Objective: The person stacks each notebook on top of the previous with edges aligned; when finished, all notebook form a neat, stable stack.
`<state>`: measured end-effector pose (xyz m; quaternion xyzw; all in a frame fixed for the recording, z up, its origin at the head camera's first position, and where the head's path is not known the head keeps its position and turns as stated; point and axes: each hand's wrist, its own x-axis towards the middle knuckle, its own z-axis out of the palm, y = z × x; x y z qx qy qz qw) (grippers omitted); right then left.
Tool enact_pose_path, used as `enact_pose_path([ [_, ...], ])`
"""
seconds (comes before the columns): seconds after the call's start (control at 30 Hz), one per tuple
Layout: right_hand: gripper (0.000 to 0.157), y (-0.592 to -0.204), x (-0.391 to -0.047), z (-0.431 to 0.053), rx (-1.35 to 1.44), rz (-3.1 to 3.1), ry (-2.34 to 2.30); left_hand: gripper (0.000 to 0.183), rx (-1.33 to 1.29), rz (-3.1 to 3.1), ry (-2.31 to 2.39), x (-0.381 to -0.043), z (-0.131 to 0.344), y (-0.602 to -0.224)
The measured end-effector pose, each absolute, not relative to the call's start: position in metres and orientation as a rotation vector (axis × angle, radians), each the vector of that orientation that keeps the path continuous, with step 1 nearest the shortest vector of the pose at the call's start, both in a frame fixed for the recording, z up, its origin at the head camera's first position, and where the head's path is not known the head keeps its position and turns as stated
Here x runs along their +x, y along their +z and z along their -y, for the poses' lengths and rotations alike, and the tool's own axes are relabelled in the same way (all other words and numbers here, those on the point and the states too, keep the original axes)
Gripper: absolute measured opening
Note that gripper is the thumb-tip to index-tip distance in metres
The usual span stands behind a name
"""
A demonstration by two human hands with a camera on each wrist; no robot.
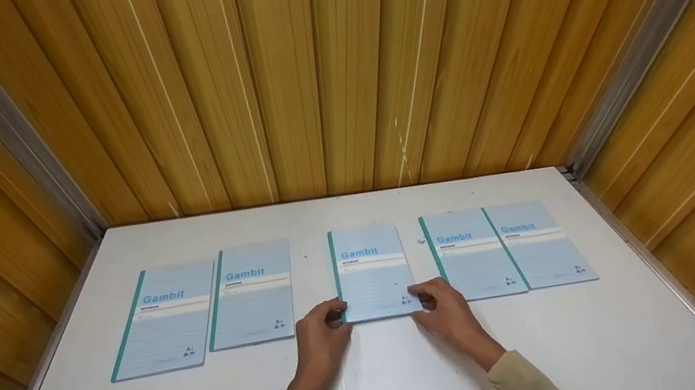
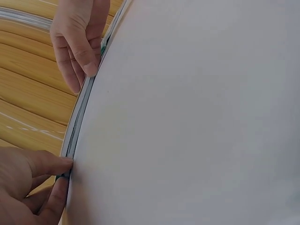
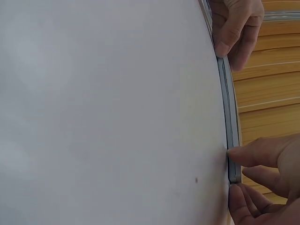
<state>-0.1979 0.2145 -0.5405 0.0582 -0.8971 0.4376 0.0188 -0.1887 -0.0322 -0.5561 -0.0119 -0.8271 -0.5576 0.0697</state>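
Note:
A light-blue notebook with a green spine lies at the middle of the white table, its "Gambit" cover facing up. My left hand grips its lower left corner, at the spine side. At the lower right corner my right hand holds the same notebook between thumb and fingers. In the left wrist view, the notebook's thin edge runs between both hands, low against the tabletop. The right wrist view shows that edge too, with the right hand's fingers on its near end.
To the left lie two like notebooks, the outer one slightly slanted and the inner one beside it. On the right, one notebook adjoins another. Yellow wood-look panels wall the white table at the back and sides.

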Motion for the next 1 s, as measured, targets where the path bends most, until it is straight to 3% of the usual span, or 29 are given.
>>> enact_pose_path([
  [1.0,0.036,-0.5397,-0.2002,-0.2215,0.221,2.760,1.387,0.030,-0.082,2.474,-1.631,-0.1898,0.0358,-0.5615],
])
